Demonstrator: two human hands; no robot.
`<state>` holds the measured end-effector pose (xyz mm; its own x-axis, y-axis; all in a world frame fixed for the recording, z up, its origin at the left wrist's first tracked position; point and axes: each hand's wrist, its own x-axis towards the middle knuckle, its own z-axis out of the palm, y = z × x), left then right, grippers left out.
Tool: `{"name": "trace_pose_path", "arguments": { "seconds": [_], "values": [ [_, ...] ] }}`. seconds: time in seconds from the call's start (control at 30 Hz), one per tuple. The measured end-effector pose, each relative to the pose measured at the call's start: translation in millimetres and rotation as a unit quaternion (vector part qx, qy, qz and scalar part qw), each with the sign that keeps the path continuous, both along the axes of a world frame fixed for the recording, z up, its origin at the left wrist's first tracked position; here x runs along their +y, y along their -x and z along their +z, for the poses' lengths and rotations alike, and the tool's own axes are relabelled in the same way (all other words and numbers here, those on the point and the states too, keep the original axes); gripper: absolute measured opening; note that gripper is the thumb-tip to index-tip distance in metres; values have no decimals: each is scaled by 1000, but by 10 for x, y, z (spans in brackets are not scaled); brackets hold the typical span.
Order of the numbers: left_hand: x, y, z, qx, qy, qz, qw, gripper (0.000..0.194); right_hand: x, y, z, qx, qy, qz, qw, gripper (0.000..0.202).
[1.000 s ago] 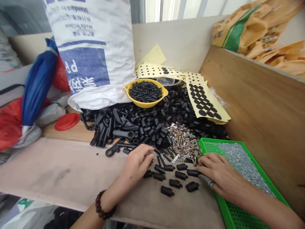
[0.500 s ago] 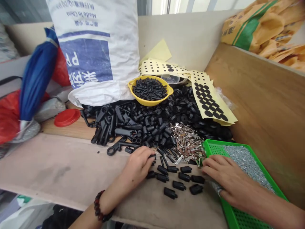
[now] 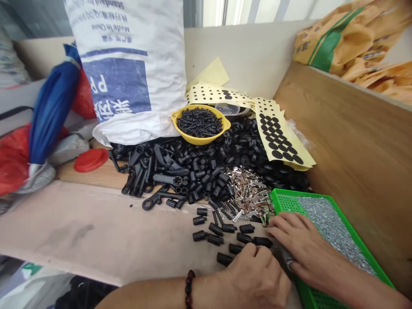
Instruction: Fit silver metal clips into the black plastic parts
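Observation:
My left hand (image 3: 257,274) is closed low over the front of the cloth-covered table, beside a black plastic cylinder (image 3: 224,259). Its fingertips are hidden, so whatever they pinch does not show. Several similar black cylinders (image 3: 215,229), many with a small stub at one end, lie in loose rows behind it. My right hand (image 3: 296,240) is curled at the left edge of a green perforated tray (image 3: 286,204). Something grey and shiny shows under its palm, too covered to name. Small silvery metal pieces (image 3: 325,214) fill part of the tray.
Flat metal clips (image 3: 249,189) are heaped beyond the cylinders. Black handles (image 3: 141,171) and other black parts spread behind. A yellow bowl (image 3: 174,118) holds black ribbed plugs. A white sack (image 3: 164,51) stands at the back, and a wooden panel (image 3: 341,128) bounds the right.
My left hand has moved right and towards me, from the back-left cylinders to the front right ones. A cylinder that was beneath its fingers now lies uncovered. My right hand has barely moved.

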<state>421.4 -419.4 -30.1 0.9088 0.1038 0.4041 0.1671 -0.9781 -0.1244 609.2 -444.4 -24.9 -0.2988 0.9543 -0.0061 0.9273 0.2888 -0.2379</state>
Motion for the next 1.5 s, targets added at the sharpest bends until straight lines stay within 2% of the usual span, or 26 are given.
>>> {"name": "trace_pose_path", "arguments": {
  "seconds": [0.13, 0.2, 0.37, 0.5, 0.6, 0.8, 0.97, 1.1, 1.2, 1.37, 1.5],
  "values": [
    [-7, -45, -55, 14, -10, 40, 999, 6, 9, -8, -22, 20, 5, 18, 1000, 47],
    [-8, -11, -50, 20, -7, 40, 999, 6, 31, 4, -49, 20, 6, 22, 1000, 43],
    [78, 271, 54, 33, 54, 28, 998, 10, 45, 3, -92, 34, -12, 11, 999, 38],
    [245, 506, 126, 85, 109, 93, 986, 8, 84, 53, 4, 75, -38, 14, 996, 42],
    [313, 556, 86, 88, 120, 112, 982, 7, 172, 200, 94, 82, -30, 36, 996, 38],
    [357, 636, 12, 49, 198, 101, 974, 8, 305, 468, 144, 37, -24, 82, 996, 32],
    [616, 868, 91, -53, 277, 181, 942, 12, 373, 466, 139, 42, -18, 94, 995, 38],
    [822, 977, 126, -1, 275, 241, 931, 16, 524, 496, 104, 34, -49, 100, 993, 35],
    [875, 976, 120, 51, 268, 246, 930, 18, 677, 567, 79, -11, -65, 121, 990, 33],
    [889, 959, 115, 83, 265, 246, 929, 15, 855, 655, 127, -88, -29, 125, 988, 22],
    [917, 967, 119, 80, 258, 236, 933, 15, 901, 712, 198, -125, 15, 104, 987, 25]
  ]
}}
